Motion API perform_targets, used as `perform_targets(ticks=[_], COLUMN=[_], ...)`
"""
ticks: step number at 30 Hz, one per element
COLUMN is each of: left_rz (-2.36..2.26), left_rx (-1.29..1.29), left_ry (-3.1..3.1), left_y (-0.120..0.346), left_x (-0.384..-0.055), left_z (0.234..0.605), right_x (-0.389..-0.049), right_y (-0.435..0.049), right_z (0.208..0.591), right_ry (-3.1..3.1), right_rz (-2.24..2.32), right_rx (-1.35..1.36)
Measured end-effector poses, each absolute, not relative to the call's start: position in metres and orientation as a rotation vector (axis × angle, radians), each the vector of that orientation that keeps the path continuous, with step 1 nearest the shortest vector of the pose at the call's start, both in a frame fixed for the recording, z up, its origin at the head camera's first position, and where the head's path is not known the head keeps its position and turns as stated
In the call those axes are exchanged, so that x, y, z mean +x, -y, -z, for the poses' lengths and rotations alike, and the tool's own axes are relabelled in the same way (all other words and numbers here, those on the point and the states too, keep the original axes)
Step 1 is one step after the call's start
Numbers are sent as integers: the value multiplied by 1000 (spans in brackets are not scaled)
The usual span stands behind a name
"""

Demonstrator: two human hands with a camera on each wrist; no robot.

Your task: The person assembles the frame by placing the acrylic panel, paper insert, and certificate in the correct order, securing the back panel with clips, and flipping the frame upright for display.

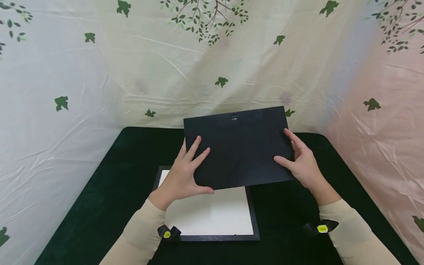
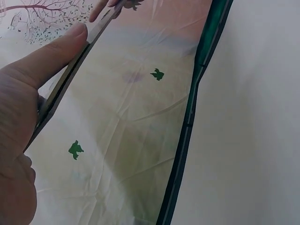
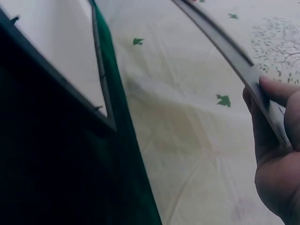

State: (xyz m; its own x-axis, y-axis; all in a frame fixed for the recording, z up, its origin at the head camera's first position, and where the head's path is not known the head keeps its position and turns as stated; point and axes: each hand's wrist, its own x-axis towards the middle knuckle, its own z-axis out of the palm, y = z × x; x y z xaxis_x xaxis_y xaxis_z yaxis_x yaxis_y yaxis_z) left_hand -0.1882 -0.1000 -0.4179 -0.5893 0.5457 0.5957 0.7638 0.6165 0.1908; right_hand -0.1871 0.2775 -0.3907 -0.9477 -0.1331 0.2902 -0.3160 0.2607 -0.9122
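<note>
A black picture-frame backing board (image 1: 241,147) is held tilted above the table, with a small metal hanger (image 1: 234,117) near its top edge. My left hand (image 1: 182,175) grips its left side, fingers spread over the face and edge, thumb by the lower edge. At the right side my right hand (image 1: 304,163) pinches the board, thumb on the face and other fingers at or behind the edge. The board shows edge-on as a thin sheet in both wrist views. Below it lies a dark picture frame (image 1: 254,221) around a white surface (image 1: 212,217), partly covered by the board and left arm.
The table bears a dark green cloth (image 1: 109,195). Small tabs (image 3: 99,108) stick up from the frame's inner edge in the right wrist view. Behind the table hangs a pale curtain (image 1: 185,73) with green leaf prints.
</note>
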Motion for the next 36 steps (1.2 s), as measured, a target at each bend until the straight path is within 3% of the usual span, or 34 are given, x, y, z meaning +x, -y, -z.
perform_targets(ticks=[17, 36], left_rz=[537, 375], left_rx=[-1127, -1022], left_ry=[2427, 2733], left_y=[110, 185], left_x=[-189, -166], left_z=[420, 431], right_x=[-176, -146], right_y=[-266, -221], right_z=[406, 441], right_ry=[2282, 2276], right_rz=[-1939, -2075], right_rx=[346, 242])
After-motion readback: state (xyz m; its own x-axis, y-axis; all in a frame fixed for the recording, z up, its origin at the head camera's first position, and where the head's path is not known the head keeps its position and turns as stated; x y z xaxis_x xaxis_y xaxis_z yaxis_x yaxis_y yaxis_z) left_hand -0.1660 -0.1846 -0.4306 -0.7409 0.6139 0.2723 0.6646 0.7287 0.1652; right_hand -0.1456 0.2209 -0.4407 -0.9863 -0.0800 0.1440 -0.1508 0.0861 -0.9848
